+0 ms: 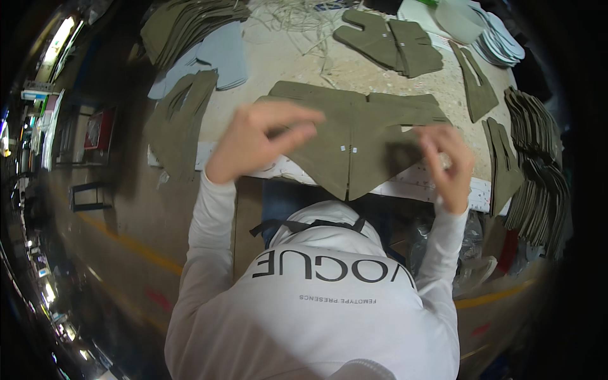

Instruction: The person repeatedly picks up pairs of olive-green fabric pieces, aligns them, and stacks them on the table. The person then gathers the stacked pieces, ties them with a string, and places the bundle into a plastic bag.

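Note:
Two olive-green cut fabric panels (316, 136) lie side by side before me, meeting along a seam line that runs down to a point over the table's near edge. Two small white stickers (349, 149) sit either side of that line. Above the left panel is my left hand (256, 139), slightly blurred, thumb and fingers apart with nothing between them. My right hand (448, 166) is over the outer edge of the right panel, beside a narrow slot. Its fingers are bent and smeared by motion, with a gap showing between them; a shadow falls on the cloth nearby.
Olive pieces (183, 120) hang off the table's left edge, with grey-blue pieces (225, 57) and an olive stack (187, 28) beyond. More olive panels (392, 47) lie at the back. Several dark stacks (535, 164) hang at right. Pale strips (291, 22) lie tangled at the far side.

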### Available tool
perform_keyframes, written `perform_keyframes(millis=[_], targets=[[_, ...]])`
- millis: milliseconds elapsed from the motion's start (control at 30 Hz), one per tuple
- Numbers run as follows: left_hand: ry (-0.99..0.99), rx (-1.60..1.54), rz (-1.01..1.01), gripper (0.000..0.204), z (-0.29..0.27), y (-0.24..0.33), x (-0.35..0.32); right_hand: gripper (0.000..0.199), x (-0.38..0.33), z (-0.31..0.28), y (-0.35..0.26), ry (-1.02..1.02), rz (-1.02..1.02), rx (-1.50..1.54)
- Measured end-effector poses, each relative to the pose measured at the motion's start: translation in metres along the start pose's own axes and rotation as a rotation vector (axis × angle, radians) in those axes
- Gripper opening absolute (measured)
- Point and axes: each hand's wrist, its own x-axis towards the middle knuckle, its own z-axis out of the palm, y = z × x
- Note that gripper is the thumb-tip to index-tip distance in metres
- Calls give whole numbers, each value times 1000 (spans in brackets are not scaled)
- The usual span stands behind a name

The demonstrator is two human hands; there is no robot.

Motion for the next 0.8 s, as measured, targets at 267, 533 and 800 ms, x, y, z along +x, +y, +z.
perform_keyframes(millis=[267,533,800], targets=[[26,364,-123,37,9,-80,157,30,130,-18,139,115,178,-224],[136,506,-202,47,68,-122,195,34,128,45,214,307,368,-436],[264,233,-170,36,76,-110,194,24,130,39,180,331,224,-626]])
